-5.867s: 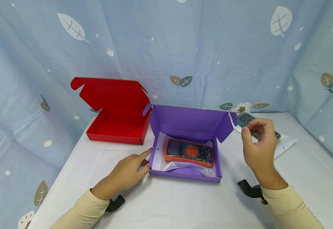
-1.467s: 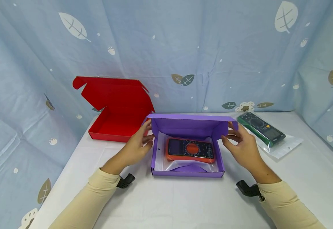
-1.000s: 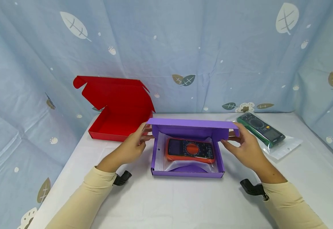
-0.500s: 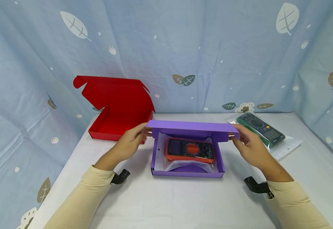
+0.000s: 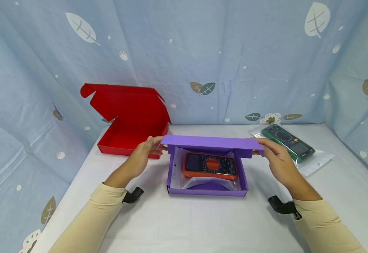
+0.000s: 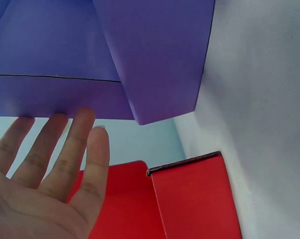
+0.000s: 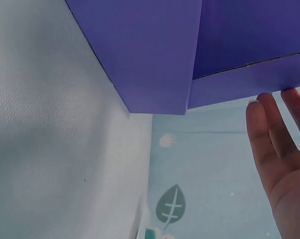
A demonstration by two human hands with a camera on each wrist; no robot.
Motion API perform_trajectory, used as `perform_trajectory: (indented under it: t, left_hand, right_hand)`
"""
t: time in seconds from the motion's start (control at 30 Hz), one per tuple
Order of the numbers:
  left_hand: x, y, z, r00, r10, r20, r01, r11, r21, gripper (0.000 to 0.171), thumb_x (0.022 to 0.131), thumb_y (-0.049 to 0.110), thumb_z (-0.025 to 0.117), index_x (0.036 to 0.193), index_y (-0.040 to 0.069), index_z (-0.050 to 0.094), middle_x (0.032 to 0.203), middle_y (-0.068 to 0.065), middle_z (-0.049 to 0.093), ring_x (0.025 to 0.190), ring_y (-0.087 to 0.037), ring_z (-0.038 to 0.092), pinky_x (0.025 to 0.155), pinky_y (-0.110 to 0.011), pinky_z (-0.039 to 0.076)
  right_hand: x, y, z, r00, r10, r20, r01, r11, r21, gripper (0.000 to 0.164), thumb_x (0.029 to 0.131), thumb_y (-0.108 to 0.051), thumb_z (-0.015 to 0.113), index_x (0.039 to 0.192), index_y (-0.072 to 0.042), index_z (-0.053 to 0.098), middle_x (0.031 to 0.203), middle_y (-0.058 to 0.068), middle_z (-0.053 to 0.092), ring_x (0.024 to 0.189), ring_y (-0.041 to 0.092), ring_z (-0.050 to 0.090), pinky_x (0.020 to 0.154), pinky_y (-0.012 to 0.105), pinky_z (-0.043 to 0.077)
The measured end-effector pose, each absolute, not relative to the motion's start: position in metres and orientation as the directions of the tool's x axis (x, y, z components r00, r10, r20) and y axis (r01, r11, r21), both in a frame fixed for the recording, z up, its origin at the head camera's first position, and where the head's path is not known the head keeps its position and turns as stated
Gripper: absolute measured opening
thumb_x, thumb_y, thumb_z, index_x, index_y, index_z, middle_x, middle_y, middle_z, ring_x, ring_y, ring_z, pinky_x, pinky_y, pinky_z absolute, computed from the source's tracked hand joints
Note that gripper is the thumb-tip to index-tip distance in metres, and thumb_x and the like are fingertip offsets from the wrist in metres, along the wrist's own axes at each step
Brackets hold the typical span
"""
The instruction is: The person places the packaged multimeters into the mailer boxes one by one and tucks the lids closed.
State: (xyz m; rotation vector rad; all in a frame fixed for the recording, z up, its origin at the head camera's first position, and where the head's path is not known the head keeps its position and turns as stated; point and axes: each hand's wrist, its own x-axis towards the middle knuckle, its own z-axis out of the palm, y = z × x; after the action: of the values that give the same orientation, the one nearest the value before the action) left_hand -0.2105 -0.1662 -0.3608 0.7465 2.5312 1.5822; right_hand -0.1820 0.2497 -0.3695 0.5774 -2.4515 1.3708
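A purple cardboard box stands mid-table in the head view, its hinged lid tilted partway forward over the back. Inside lies an orange multimeter in a clear plastic bag. At the lid's left end my left hand touches the side flap; in the left wrist view its extended fingers meet the flap's edge. My right hand is at the lid's right end, thumb side up. The right wrist view has its nearly straight fingers against the other flap's edge.
Behind my left hand, a red box stands with its lid raised. A green multimeter in a clear bag lies at the back right of the white table. A blue leaf-patterned curtain hangs behind and around the table.
My right hand has come from beside the green multimeter to the lid's right end. My left hand rose from the box's side wall to the lid, which has swung forward and down from upright.
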Motion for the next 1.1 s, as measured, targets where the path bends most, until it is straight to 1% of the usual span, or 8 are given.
perform_trajectory:
  t: [0.13, 0.23, 0.3, 0.47, 0.57, 0.67, 0.9, 1.1]
  left_hand:
    - [-0.21, -0.166, -0.361, -0.869, 0.441, 0.224, 0.392, 0.337, 0.856, 0.073, 0.107, 0.049, 0.005, 0.144, 0.005, 0.051, 0.128, -0.019, 0.064, 0.113, -0.038, 0.061, 0.098, -0.062, 0.047]
    - [-0.209, -0.167, -0.361, -0.861, 0.444, 0.248, 0.421, 0.35, 0.837, 0.073, 0.107, 0.049, 0.005, 0.142, 0.007, 0.053, 0.132, -0.015, 0.064, 0.116, -0.035, 0.06, 0.1, -0.059, 0.045]
    - [-0.209, -0.167, -0.361, -0.86, 0.442, 0.255, 0.43, 0.358, 0.828, 0.071, 0.107, 0.049, 0.006, 0.142, 0.009, 0.054, 0.134, -0.012, 0.063, 0.119, -0.034, 0.06, 0.102, -0.057, 0.043]
    - [-0.209, -0.167, -0.362, -0.863, 0.433, 0.261, 0.436, 0.375, 0.818, 0.07, 0.107, 0.05, 0.008, 0.139, 0.014, 0.058, 0.13, -0.007, 0.066, 0.115, -0.028, 0.06, 0.102, -0.053, 0.04]
    - [-0.21, -0.167, -0.364, -0.862, 0.435, 0.26, 0.439, 0.384, 0.812, 0.07, 0.107, 0.051, 0.009, 0.137, 0.013, 0.06, 0.127, -0.006, 0.066, 0.113, -0.026, 0.06, 0.101, -0.051, 0.041]
    - [-0.21, -0.167, -0.364, -0.862, 0.436, 0.26, 0.442, 0.396, 0.805, 0.07, 0.107, 0.05, 0.01, 0.134, 0.013, 0.063, 0.126, -0.006, 0.067, 0.111, -0.026, 0.061, 0.099, -0.05, 0.043]
    - [-0.21, -0.165, -0.364, -0.859, 0.448, 0.248, 0.437, 0.388, 0.812, 0.066, 0.109, 0.046, 0.014, 0.128, 0.01, 0.066, 0.125, -0.009, 0.068, 0.108, -0.03, 0.064, 0.094, -0.05, 0.049]
    - [-0.211, -0.164, -0.366, -0.861, 0.462, 0.211, 0.412, 0.391, 0.823, 0.06, 0.109, 0.044, 0.021, 0.124, 0.009, 0.067, 0.123, -0.011, 0.068, 0.108, -0.037, 0.062, 0.094, -0.055, 0.05]
  right_hand:
    - [-0.183, 0.25, -0.37, -0.878, -0.203, 0.432, -0.474, 0.48, -0.738, 0.038, 0.11, -0.017, 0.034, 0.134, -0.007, 0.062, 0.122, -0.029, 0.061, 0.1, -0.003, 0.06, 0.082, 0.015, 0.043]
    - [-0.183, 0.249, -0.369, -0.885, -0.197, 0.421, -0.461, 0.491, -0.739, 0.038, 0.11, -0.02, 0.035, 0.13, -0.01, 0.065, 0.118, -0.027, 0.064, 0.097, 0.002, 0.057, 0.076, 0.022, 0.041]
    - [-0.183, 0.248, -0.369, -0.892, -0.194, 0.407, -0.447, 0.498, -0.743, 0.038, 0.11, -0.022, 0.035, 0.128, -0.012, 0.067, 0.116, -0.025, 0.066, 0.097, 0.003, 0.058, 0.074, 0.024, 0.041]
    - [-0.183, 0.248, -0.368, -0.894, -0.208, 0.396, -0.447, 0.481, -0.754, 0.038, 0.11, -0.021, 0.035, 0.124, -0.009, 0.069, 0.118, -0.018, 0.068, 0.109, -0.001, 0.059, 0.086, 0.014, 0.044]
    - [-0.185, 0.248, -0.369, -0.886, -0.225, 0.406, -0.464, 0.454, -0.761, 0.038, 0.11, -0.019, 0.035, 0.121, -0.005, 0.069, 0.119, -0.012, 0.069, 0.11, -0.002, 0.06, 0.091, 0.011, 0.044]
    - [-0.186, 0.248, -0.371, -0.877, -0.241, 0.417, -0.481, 0.43, -0.764, 0.037, 0.109, -0.016, 0.036, 0.117, -0.002, 0.07, 0.117, -0.008, 0.071, 0.108, -0.001, 0.061, 0.091, 0.011, 0.046]
    - [-0.188, 0.247, -0.377, -0.857, -0.281, 0.432, -0.512, 0.386, -0.767, 0.032, 0.107, -0.009, 0.04, 0.111, -0.001, 0.071, 0.114, -0.008, 0.07, 0.104, 0.0, 0.064, 0.089, 0.015, 0.05]
    - [-0.189, 0.246, -0.38, -0.847, -0.323, 0.423, -0.525, 0.375, -0.764, 0.019, 0.101, -0.001, 0.053, 0.107, -0.003, 0.071, 0.111, 0.005, 0.07, 0.103, 0.0, 0.063, 0.087, 0.014, 0.05]
